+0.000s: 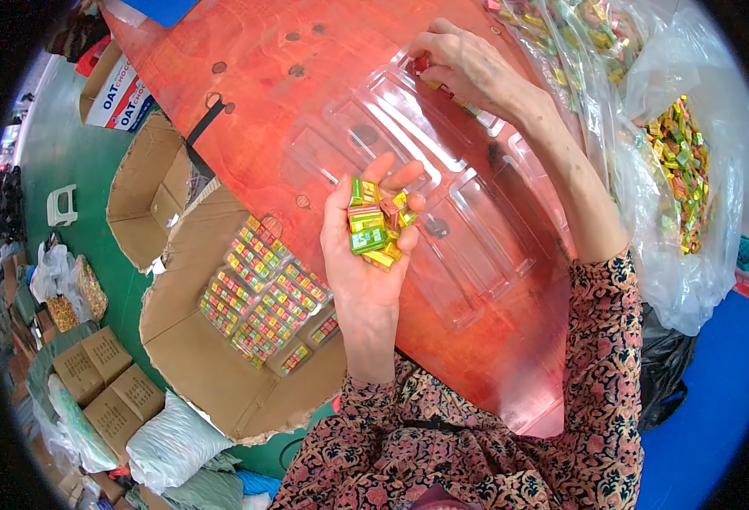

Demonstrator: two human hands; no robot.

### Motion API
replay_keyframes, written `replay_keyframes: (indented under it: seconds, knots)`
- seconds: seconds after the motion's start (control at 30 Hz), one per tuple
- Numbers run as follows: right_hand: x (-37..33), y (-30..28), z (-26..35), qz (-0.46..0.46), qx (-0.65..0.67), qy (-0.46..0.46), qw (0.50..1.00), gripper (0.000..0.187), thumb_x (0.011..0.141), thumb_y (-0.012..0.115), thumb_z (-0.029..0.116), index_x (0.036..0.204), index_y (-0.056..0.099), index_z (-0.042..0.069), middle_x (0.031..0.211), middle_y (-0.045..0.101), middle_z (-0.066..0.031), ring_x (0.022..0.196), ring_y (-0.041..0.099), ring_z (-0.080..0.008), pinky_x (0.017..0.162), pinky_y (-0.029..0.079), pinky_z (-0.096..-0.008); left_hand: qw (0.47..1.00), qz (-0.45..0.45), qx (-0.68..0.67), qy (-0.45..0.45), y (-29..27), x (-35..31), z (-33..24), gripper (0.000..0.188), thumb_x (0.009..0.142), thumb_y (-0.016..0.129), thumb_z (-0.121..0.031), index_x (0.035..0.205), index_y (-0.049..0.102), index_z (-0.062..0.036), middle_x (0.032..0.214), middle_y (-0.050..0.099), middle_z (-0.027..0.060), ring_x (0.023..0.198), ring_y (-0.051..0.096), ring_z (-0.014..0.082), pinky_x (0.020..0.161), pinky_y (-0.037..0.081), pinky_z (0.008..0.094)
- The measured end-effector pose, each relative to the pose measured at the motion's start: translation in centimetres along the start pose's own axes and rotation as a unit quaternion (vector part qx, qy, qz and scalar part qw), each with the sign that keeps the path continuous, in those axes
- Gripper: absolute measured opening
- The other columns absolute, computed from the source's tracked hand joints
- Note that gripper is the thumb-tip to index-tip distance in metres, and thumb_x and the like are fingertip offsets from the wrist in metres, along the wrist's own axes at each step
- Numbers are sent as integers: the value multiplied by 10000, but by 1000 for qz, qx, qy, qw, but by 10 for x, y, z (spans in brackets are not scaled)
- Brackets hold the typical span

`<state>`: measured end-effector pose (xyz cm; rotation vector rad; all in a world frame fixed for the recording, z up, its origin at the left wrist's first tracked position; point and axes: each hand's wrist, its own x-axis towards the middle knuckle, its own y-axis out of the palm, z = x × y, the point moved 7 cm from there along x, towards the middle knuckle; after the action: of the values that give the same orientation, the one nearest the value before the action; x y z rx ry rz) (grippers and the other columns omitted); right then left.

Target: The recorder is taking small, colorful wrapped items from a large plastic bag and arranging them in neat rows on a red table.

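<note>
We see a small heap of wrapped candies in the person's left hand, palm up, fingers curled loosely around it above the near side of the clear plastic trays. Well apart from it, the right hand reaches forward over the trays' far end, back upward and wrist angled left, its fingertips pinched on a red wrapped piece, though we cannot tell whether that touches the plastic. Beneath lies the red tabletop, between an open cardboard box on the left and a clear bag of candies on the right.
</note>
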<state>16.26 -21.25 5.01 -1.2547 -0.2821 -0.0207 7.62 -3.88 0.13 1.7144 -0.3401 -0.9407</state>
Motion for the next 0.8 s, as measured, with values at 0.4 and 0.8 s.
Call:
replay_keyframes:
  seconds: [0.4,0.8]
  knots:
    - [1,-17,0,-23,83,81,993,282,675,665,143,886,556,-10,809,599,-131,750,600,-254,673,460,-340,1000,-8,4,4,0,0,-2,411,894,394,-340,1093,519,-3,1013,578,195,750,582,233,435,439,236]
    - [-4,-1,-15,17,193,126,973,191,721,666,151,802,591,-5,695,604,-79,670,590,-156,609,459,-295,1000,2,-3,3,-1,0,-3,404,889,409,-335,1090,519,-3,1018,577,196,763,575,242,444,442,239]
